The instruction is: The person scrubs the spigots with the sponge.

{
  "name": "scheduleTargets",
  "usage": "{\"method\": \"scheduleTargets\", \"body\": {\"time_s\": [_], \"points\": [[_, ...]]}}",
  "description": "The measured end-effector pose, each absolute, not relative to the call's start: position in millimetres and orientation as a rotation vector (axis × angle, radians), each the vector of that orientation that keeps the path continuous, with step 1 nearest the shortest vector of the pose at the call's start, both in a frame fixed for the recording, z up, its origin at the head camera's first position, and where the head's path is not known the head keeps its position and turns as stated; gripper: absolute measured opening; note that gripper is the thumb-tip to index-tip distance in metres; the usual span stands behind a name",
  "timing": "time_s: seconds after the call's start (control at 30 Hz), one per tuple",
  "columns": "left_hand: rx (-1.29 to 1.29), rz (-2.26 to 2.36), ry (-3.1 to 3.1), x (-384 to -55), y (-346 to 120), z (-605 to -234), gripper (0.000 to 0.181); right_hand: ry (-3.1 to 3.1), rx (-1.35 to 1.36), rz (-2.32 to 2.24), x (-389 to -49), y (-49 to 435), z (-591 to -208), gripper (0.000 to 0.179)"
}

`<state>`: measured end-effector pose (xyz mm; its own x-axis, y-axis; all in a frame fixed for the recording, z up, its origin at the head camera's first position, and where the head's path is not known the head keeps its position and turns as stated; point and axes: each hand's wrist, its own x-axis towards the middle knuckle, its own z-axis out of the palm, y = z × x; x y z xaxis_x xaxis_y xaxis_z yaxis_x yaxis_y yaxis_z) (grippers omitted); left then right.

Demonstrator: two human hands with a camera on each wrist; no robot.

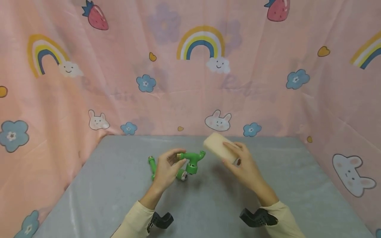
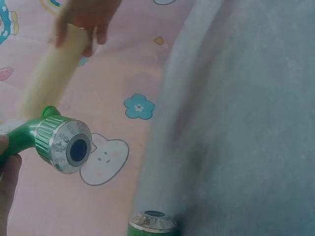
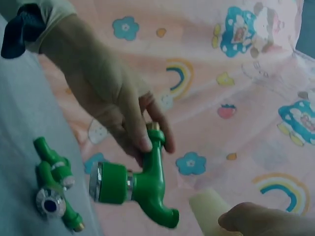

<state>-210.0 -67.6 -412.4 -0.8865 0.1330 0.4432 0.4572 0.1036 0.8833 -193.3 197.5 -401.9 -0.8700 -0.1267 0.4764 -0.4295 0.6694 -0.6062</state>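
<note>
My left hand (image 1: pixel 166 169) pinches a green water tap (image 1: pixel 192 158) by its brass-threaded inlet end, holding it above the table. The tap's ridged green knob (image 2: pixel 51 140) with a silver face shows in the left wrist view, and its curved spout (image 3: pixel 162 214) in the right wrist view. A cream sponge block (image 1: pixel 218 145) is gripped between the thumb and fingers of my right hand (image 1: pixel 248 170), tilted and raised just right of the spout. In the left wrist view the sponge (image 2: pixel 56 73) looks blurred. Sponge and tap appear apart in the head view.
More green taps (image 3: pixel 51 169) lie close together on the grey-covered table (image 1: pixel 119 198), below and behind my left hand. A pink printed curtain (image 1: pixel 190 92) hangs along the back and sides. Black wrist mounts (image 1: pixel 162 220) stick out from both sleeves.
</note>
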Motion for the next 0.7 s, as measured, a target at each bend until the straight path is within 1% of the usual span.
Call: {"method": "scheduleTargets", "body": {"time_s": [0.1,0.17,0.27,0.4,0.47,0.63,0.7], "points": [[-0.58,-1.868,-2.149,-208.9,-65.6,-412.1,0.032,-2.479,0.554,1.096,-187.7,188.9,-399.9,0.054],[-0.553,-1.882,-2.156,-208.5,-64.6,-411.7,0.036,-2.511,0.566,1.086,-185.4,184.6,-400.7,0.054],[-0.488,-1.896,-2.153,-208.4,-65.2,-412.0,0.038,-2.582,0.473,0.993,-186.4,186.7,-403.9,0.054],[-0.453,-1.902,-2.133,-210.4,-66.6,-413.4,0.034,-2.599,0.382,0.961,-189.3,196.6,-404.7,0.054],[-0.469,-1.895,-2.133,-211.4,-67.1,-414.1,0.033,-2.565,0.402,0.993,-188.2,196.7,-402.2,0.053],[-0.6,-1.873,-2.156,-213.5,-68.1,-415.4,0.032,-2.522,0.594,1.095,-181.1,184.4,-397.1,0.05],[-0.64,-1.862,-2.163,-213.5,-68.4,-415.1,0.031,-2.558,0.62,1.097,-179.7,181.3,-397.7,0.05]]}}
